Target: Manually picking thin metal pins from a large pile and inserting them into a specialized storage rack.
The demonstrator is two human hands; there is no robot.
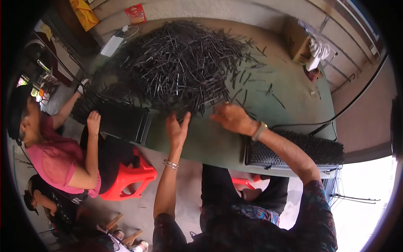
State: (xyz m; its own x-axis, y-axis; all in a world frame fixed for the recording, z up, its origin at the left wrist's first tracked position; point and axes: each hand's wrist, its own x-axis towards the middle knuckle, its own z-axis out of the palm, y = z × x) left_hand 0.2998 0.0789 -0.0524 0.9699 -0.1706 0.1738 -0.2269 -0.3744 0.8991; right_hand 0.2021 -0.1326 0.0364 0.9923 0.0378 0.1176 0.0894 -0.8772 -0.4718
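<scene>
A big heap of thin black strips (180,63) lies on the green tabletop (285,90). At its near edge is my left hand (178,129), open, thumb and fingers apart, the fingertips close to the strips. To the right, my right hand (234,119) hovers over the table with its fingers curled in. Its fingertips are blurred, and whatever they may hold cannot be made out. Under my right forearm stands a long black rack (294,151) with dense rows of upright pieces, partly hidden by the arm.
At left, a person in a pink top (63,164) works at another black rack (121,122). A red stool (132,178) stands below. At the back right sits a cardboard box (299,42) with white cloth. A black cable (357,101) runs down at right. Loose strips (243,77) lie scattered.
</scene>
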